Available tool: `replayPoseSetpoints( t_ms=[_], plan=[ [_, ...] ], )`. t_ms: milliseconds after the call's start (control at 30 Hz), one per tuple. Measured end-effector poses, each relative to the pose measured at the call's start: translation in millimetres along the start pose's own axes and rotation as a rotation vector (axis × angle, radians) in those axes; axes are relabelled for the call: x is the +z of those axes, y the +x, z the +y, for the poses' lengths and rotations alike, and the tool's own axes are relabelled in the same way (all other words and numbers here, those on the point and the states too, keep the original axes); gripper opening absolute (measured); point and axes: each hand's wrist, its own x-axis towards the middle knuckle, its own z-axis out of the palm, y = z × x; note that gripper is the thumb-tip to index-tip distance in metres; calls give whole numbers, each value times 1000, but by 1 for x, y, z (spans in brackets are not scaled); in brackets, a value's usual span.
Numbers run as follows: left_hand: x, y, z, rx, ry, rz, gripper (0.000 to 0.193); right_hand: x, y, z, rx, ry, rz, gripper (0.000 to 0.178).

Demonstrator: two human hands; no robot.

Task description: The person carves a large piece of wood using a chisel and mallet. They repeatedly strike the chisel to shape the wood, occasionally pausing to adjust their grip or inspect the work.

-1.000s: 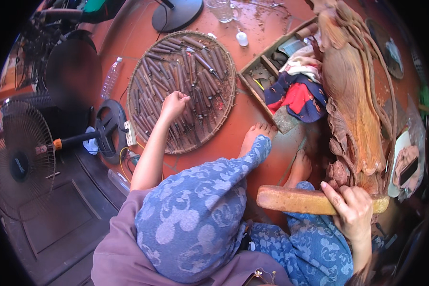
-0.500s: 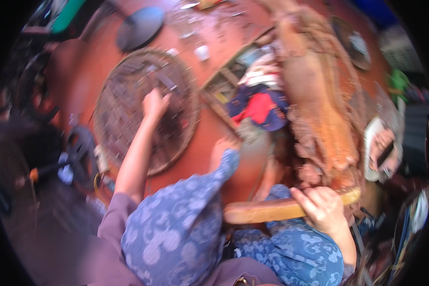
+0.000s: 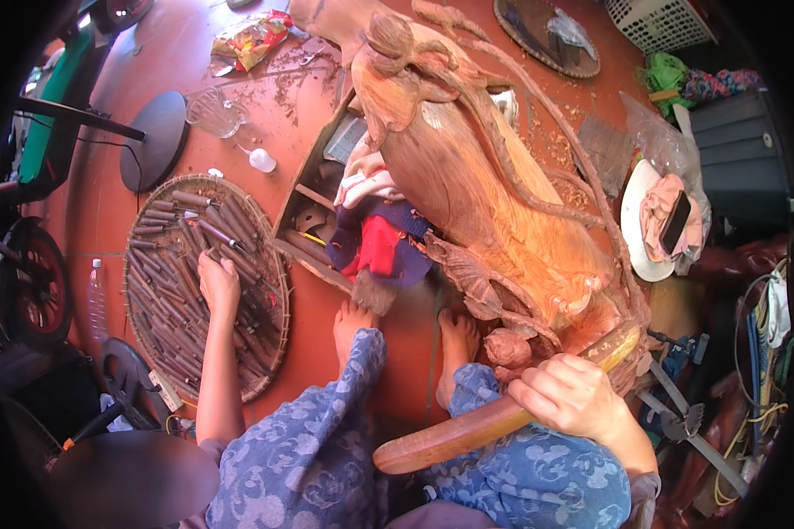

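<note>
My left hand [image 3: 220, 280] reaches over a round woven tray [image 3: 282, 326] packed with wood-handled carving chisels [image 3: 163, 309]. Its fingers are curled together among the handles; what they hold, if anything, is hidden. A chisel with a pale metal collar [image 3: 218, 234] lies just beyond the fingertips. My right hand [image 3: 566, 397] is wrapped around a long, slightly curved wooden club [image 3: 450, 438], which slants above my knees. The club's far end overlaps the lower end of a large carved wood piece [image 3: 494, 203], with smooth orange-brown grain and relief stems and leaves.
A wooden drawer box [image 3: 313, 189] with cloths and a red-and-navy cap [image 3: 381, 242] stands between tray and carving. A plastic bottle [image 3: 96, 300] and a fan base [image 3: 154, 141] are at left. At right lie a white hat [image 3: 641, 220], metal clamp bars [image 3: 692, 428] and wood shavings.
The view has shifted, so the tray now sits lower and further left. My left hand remains over the chisels, its fingers more curled in. The club in my right hand tilts more steeply.
</note>
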Motion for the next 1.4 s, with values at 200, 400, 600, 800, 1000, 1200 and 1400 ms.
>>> replayPoseSetpoints(
  t_ms=[200, 400, 600, 800, 1000, 1200, 1400],
  plan=[
    [-100, -28, 122, 555, -457, -175, 41, -9, 2, 2, -2, -47, 93, 16],
    [-193, -86, 256, 1623, -448, -664, 41, -10, 2, 1, -65, -72, 173, 16],
    [-157, -103, 302, 1855, -601, -526, 38, -7, 1, 0, -81, -70, 117, 14],
    [-140, -75, 304, 1865, -636, -444, 29, -4, 2, 5, -84, -96, 129, 14],
    [-124, -65, 293, 1837, -909, -396, 25, -4, 6, 6, -71, -123, 62, 13],
    [-115, -54, 294, 1718, -1167, -358, 21, -11, 13, 3, -45, -141, 43, 13],
    [-115, -44, 296, 1662, -1213, -307, 22, -6, 17, 3, -47, -147, 36, 13]
  ],
)
